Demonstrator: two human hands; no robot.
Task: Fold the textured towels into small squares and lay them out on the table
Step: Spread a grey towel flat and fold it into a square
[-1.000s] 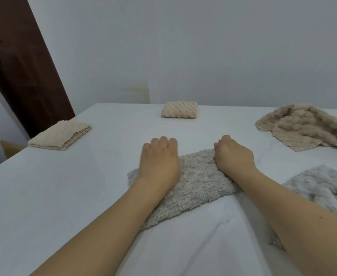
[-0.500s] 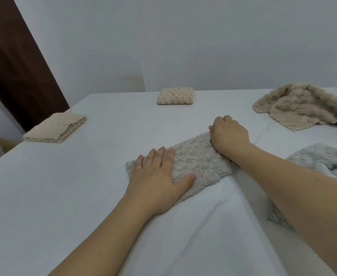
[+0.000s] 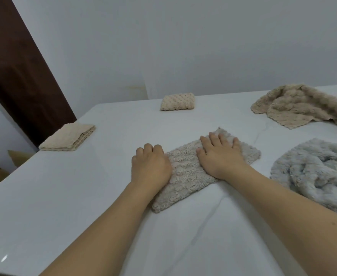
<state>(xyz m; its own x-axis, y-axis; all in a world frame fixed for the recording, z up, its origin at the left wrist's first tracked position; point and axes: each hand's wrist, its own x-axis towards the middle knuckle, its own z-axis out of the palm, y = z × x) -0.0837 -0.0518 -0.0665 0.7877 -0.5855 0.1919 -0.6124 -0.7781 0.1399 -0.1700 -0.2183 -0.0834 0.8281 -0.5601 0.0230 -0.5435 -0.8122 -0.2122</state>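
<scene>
Grey towel (image 3: 191, 172) lies half-folded; right hand (image 3: 221, 156) presses it flat-open, left hand (image 3: 150, 170) seemingly curls on its edge, steadying it.

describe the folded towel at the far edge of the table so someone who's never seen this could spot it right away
Start from the white table and look to its far edge, against the grey wall. There, left of centre, lies a small cream towel, folded into a thick block with a bubbly knobbed surface. The other folded towel sits at the left edge and looks flatter and ribbed, while the beige heap to the right is unfolded.
</scene>
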